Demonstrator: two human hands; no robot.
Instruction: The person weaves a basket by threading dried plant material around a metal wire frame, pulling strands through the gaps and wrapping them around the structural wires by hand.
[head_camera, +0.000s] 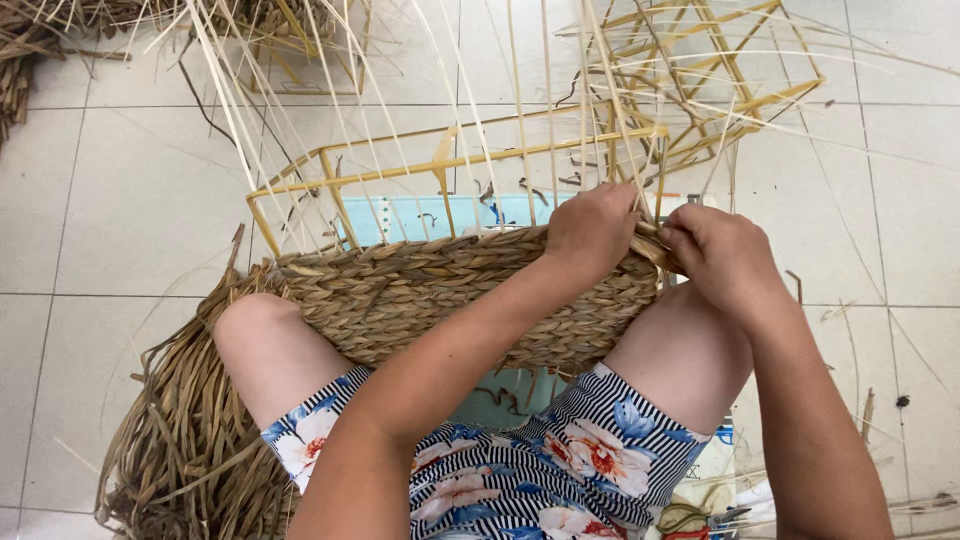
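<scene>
A pale tiled floor (120, 200) is seen beneath a half-woven basket (420, 290), which is rested across the person's 2 bare knees. Its top edge is gripped by the left hand (590, 232), and a woven strand is pinched by the right hand (722, 255) just beside it. Thin pale canes (300, 130) and a yellow wire frame (450, 160) are seen rising behind, with loose dried grass (190, 440) heaped at the left.

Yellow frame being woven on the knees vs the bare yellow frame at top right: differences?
The near frame carries a woven straw wall along its bottom edge; the far frame carries none. The near frame rests against the person's knees, with the left hand and right hand on its weave; the far frame sits untouched on the tile floor. Both are yellow open box frames.
</scene>
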